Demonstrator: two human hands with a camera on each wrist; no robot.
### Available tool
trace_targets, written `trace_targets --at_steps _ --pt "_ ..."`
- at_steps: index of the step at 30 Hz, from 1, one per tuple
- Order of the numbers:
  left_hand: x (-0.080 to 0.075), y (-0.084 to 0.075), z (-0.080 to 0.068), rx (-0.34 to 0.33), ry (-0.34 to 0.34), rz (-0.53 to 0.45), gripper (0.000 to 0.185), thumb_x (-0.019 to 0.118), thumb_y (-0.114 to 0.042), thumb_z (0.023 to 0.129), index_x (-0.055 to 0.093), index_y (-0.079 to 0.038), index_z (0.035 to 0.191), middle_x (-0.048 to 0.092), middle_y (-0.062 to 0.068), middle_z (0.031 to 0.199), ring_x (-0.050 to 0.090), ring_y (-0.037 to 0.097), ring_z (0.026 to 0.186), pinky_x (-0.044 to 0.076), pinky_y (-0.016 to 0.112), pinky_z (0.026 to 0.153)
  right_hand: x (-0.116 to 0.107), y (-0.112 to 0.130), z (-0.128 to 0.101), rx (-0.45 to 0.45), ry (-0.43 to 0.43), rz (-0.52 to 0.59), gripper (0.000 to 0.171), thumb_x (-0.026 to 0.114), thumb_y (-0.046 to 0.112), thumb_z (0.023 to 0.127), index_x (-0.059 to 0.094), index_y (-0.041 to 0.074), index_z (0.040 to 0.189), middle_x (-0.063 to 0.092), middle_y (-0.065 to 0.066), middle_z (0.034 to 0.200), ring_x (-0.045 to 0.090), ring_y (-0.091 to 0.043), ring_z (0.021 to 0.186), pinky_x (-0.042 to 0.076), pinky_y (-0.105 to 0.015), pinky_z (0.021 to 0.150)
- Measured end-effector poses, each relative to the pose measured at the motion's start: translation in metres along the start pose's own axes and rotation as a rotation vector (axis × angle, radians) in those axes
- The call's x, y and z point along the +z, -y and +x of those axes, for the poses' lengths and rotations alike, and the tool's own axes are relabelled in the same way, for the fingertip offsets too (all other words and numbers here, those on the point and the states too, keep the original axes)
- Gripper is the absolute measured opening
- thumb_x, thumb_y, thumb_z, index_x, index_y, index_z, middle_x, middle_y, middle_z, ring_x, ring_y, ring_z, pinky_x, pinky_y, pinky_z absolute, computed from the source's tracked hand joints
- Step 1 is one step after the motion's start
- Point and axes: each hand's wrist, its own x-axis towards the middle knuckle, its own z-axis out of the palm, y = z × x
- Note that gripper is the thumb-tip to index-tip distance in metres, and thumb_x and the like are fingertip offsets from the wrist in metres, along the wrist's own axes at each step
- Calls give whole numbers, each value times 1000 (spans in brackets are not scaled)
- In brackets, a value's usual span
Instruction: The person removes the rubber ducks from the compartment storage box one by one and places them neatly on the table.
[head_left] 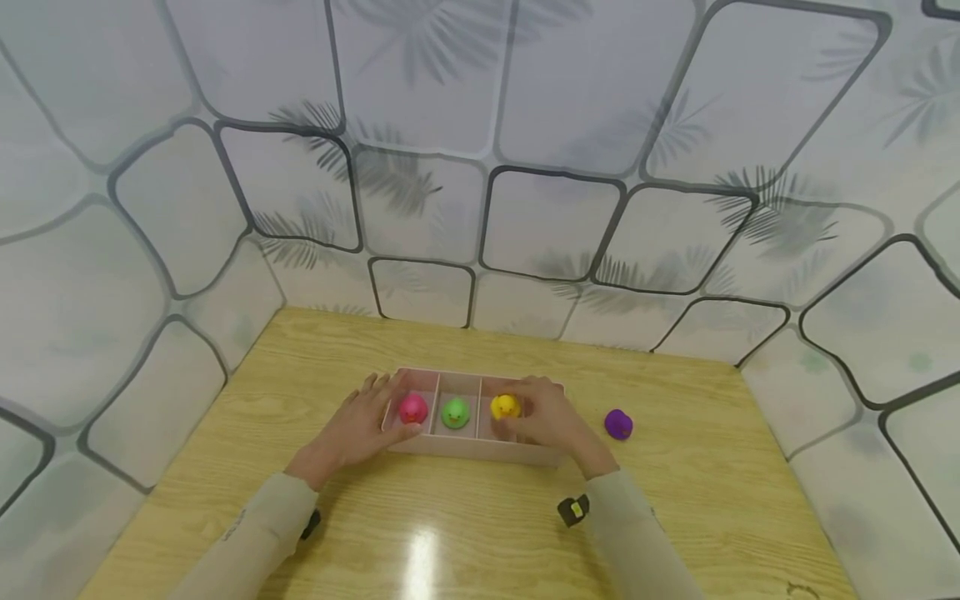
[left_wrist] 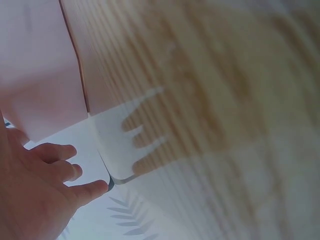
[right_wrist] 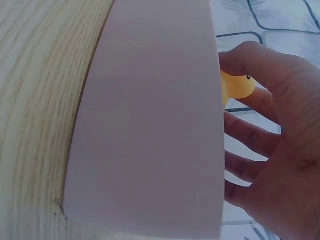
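Observation:
A pale pink divided box [head_left: 480,450] lies on the table. A pink rubber duck [head_left: 413,408] sits in its left compartment and a green one [head_left: 455,413] in the compartment beside it. My right hand [head_left: 551,417] reaches over the box's right part and pinches a yellow rubber duck [head_left: 506,407] between thumb and index finger, low in the third compartment. In the right wrist view that duck [right_wrist: 240,86] shows just past the box wall [right_wrist: 145,120]. My left hand [head_left: 360,425] rests against the box's left end, fingers extended, thumb along the front rim.
A purple rubber duck [head_left: 618,424] lies on the wooden table [head_left: 360,533] to the right of the box. Patterned wall panels [head_left: 555,221] rise behind the table and on both sides. The right hand hides the box's right end.

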Motion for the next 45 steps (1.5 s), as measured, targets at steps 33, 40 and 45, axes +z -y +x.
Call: trace_targets --at_steps 33,40,45 --pt "-2 -2 -1 -1 8 -9 100 59 -70 97 19 -17 170 28 24 171 20 53 159 23 76 122 -28 -24 -26 142 -156 398 54 81 12 92 63 8 144 64 -15 140 68 -36 124 59 -41 103" --pt "-1 -1 -1 6 6 -9 100 59 -70 97 19 -16 170 28 24 171 20 54 159 23 76 122 -37 -28 -34 155 -175 415 52 80 13 93 64 7 143 64 -18 139 69 -35 119 61 -30 96" --pt "-1 0 -1 3 10 -15 100 59 -71 97 19 -17 171 28 24 172 20 54 159 22 77 122 -43 -35 -39 141 -194 374 51 79 11 94 64 5 142 66 -19 134 71 -32 111 59 -22 91"
